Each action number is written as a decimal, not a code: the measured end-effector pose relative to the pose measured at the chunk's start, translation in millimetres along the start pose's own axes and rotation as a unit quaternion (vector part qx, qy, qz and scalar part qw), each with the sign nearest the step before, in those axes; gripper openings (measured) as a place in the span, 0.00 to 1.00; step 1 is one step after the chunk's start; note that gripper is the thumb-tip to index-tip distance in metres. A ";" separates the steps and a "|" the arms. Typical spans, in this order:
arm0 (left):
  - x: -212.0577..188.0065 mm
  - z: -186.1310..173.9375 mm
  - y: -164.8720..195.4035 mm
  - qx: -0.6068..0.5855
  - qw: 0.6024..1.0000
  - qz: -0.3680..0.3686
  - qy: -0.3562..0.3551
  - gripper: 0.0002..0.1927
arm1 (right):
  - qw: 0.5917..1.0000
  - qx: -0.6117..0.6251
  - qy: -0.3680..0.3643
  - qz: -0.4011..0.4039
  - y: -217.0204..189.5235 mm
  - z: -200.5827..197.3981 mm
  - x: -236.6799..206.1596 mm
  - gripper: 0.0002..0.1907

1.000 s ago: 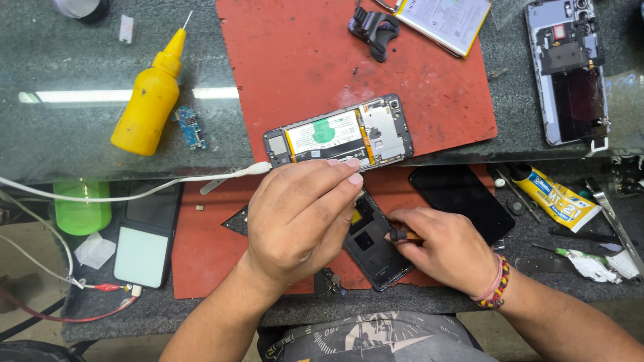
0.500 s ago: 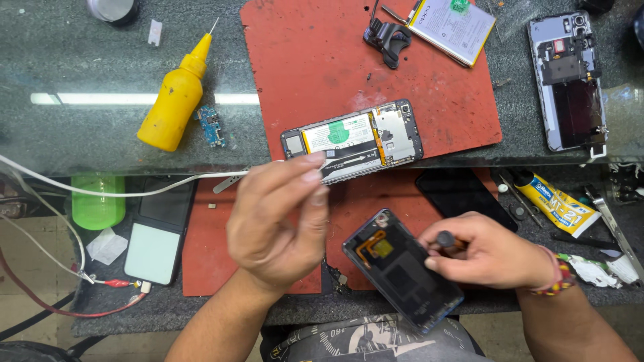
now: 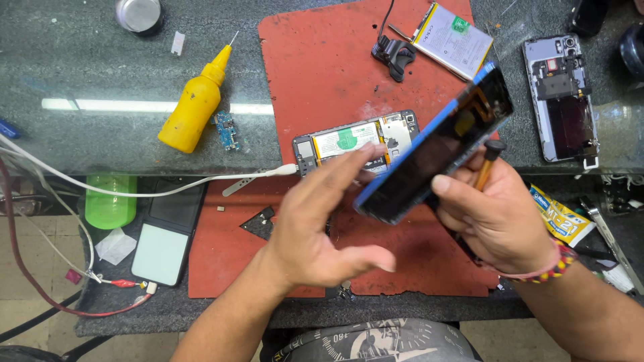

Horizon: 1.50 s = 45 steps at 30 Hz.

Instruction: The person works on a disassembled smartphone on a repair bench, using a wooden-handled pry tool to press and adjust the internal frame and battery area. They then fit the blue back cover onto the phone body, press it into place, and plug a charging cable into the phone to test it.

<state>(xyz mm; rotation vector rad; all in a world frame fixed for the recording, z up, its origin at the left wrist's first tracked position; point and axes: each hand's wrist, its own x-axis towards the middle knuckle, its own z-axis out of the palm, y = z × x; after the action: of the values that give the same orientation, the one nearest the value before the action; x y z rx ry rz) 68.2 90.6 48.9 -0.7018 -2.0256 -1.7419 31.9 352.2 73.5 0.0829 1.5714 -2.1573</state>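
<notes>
1. Right hand point(image 3: 500, 221): grips blue-edged phone frame point(image 3: 436, 161), tilted above the red mat point(image 3: 322, 74), plus a screwdriver point(image 3: 486, 164).
2. Left hand point(image 3: 322, 221): open, fingertips at the frame's lower edge.
3. Handling: support both ends; avoid flexing.

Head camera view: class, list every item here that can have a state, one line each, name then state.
Blue-edged black phone panel: lifted off the bench, tilted, gripped by the right hand.
Left hand: open, fingertips at the panel's lower edge.
Opened phone body with exposed battery: lying flat on the red mat, white cable plugged in.
Yellow squeeze bottle: lying on its side.
</notes>
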 end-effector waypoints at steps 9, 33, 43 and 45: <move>0.1 -5.4 -11.6 0.059 0.990 -0.048 0.122 0.18 | 0.965 -0.207 0.113 -0.110 9.7 28.2 18.6 0.10; 11.6 -19.4 -31.8 0.260 0.956 0.133 0.038 0.13 | 0.569 -0.652 0.045 -0.500 1.0 -1.3 25.9 0.14; 14.6 -19.0 -39.3 0.277 0.954 0.111 0.030 0.12 | 0.530 -0.649 0.019 -0.545 2.8 -13.5 33.4 0.15; 14.1 -19.0 -39.8 0.277 0.954 0.106 0.033 0.12 | 0.530 -0.652 0.017 -0.542 4.2 -17.2 34.1 0.16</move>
<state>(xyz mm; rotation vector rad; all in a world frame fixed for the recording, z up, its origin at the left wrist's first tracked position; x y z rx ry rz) 32.6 69.3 28.4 -0.6300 -2.1515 -0.9896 -0.5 355.6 53.2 -1.6900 3.2633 -0.6604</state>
